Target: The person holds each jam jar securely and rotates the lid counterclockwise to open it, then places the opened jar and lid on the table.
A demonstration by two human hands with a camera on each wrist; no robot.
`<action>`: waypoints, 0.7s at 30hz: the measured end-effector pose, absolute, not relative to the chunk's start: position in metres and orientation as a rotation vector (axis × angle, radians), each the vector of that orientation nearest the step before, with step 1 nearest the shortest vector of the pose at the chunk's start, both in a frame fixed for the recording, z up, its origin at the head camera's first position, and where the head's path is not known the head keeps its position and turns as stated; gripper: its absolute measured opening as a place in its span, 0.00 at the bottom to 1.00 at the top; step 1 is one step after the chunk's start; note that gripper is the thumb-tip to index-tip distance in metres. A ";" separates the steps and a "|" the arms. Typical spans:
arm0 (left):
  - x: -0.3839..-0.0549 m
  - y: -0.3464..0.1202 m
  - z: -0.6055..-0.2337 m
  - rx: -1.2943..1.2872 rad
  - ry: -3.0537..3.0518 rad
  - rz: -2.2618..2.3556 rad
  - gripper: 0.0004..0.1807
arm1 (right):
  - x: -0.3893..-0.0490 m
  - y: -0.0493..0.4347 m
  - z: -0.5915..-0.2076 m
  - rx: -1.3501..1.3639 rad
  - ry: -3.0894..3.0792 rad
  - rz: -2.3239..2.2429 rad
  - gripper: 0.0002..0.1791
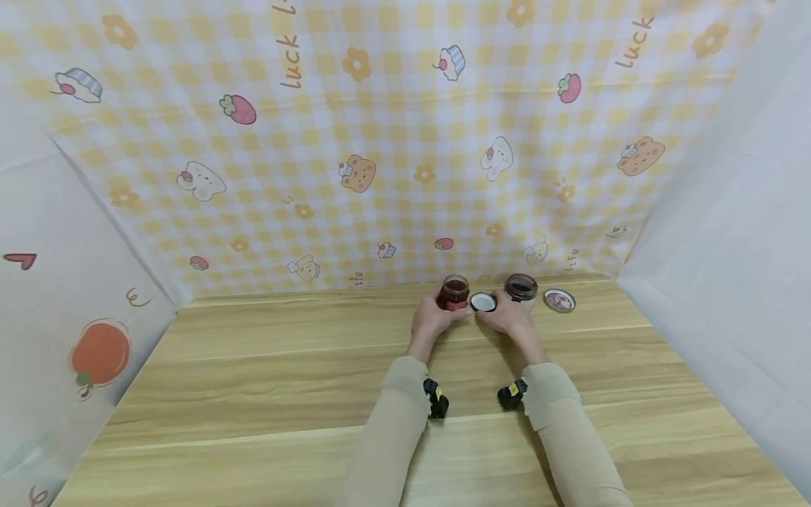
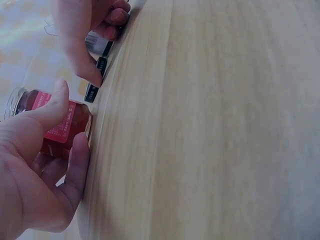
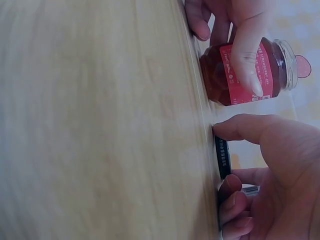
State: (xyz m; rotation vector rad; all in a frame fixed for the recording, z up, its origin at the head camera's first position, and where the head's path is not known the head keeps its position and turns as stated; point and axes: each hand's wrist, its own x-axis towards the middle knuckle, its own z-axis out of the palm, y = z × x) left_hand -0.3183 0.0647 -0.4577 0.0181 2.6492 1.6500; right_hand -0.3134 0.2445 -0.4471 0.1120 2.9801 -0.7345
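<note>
My left hand [image 1: 434,318] grips a glass jar of strawberry jam [image 3: 250,75] with a red label. The jar stands upright on the table, its mouth uncovered, thumb across the label and fingers round the far side. Just to its right, a black-rimmed jar lid [image 1: 483,303] lies with its white inside up. My right hand [image 1: 512,317] pinches this lid at its edge, the thumb at the near side, close over the table. In the left wrist view the lid's dark rim [image 2: 95,80] shows beside the jam jar.
A second uncovered jar [image 1: 522,286] with dark contents stands just behind my right hand. Right of it lies another lid [image 1: 560,301] with a patterned face. A checked cloth [image 1: 393,211] hangs behind the wooden table [image 1: 266,380], and white sheets hang on both sides.
</note>
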 end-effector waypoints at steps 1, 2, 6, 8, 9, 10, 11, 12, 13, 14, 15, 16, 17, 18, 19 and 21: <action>-0.318 0.065 -0.458 0.029 2.637 1.661 0.37 | -0.313 0.245 -0.447 0.113 2.977 -0.735 0.38; -0.319 0.065 -0.459 0.038 2.619 1.673 0.37 | -0.313 0.245 -0.447 0.110 2.975 -0.733 0.38; -0.319 0.065 -0.460 0.060 2.593 1.691 0.39 | -0.312 0.247 -0.446 0.093 2.969 -0.735 0.38; -0.318 0.065 -0.459 0.073 2.597 1.682 0.40 | -0.311 0.248 -0.445 0.077 2.965 -0.746 0.38; -0.318 0.064 -0.459 0.081 2.599 1.680 0.41 | -0.312 0.248 -0.446 0.072 2.962 -0.755 0.38; -0.317 0.064 -0.459 0.084 2.586 1.688 0.41 | -0.311 0.249 -0.446 0.065 2.956 -0.766 0.38; -0.316 0.063 -0.458 0.086 2.573 1.697 0.41 | -0.311 0.249 -0.446 0.062 2.951 -0.773 0.38; -0.315 0.062 -0.457 0.089 2.562 1.707 0.41 | -0.310 0.250 -0.446 0.057 2.944 -0.779 0.39; -0.314 0.062 -0.457 0.089 2.551 1.713 0.42 | -0.310 0.250 -0.446 0.051 2.939 -0.784 0.39; -0.313 0.061 -0.456 0.086 2.537 1.720 0.42 | -0.309 0.250 -0.446 0.047 2.932 -0.790 0.40; -0.313 0.061 -0.455 0.083 2.530 1.723 0.42 | -0.308 0.251 -0.445 0.047 2.922 -0.800 0.41; -0.312 0.060 -0.454 0.078 2.524 1.723 0.43 | -0.307 0.251 -0.445 0.046 2.912 -0.807 0.42; -0.311 0.060 -0.454 0.076 2.533 1.712 0.43 | -0.306 0.251 -0.444 0.044 2.903 -0.808 0.43; -0.311 0.059 -0.454 0.079 2.540 1.700 0.43 | -0.306 0.251 -0.443 0.043 2.894 -0.812 0.44; -0.311 0.059 -0.453 0.082 2.535 1.699 0.43 | -0.305 0.251 -0.442 0.042 2.887 -0.813 0.44; -0.309 0.059 -0.453 0.074 2.527 1.695 0.45 | -0.303 0.251 -0.439 0.038 2.871 -0.808 0.45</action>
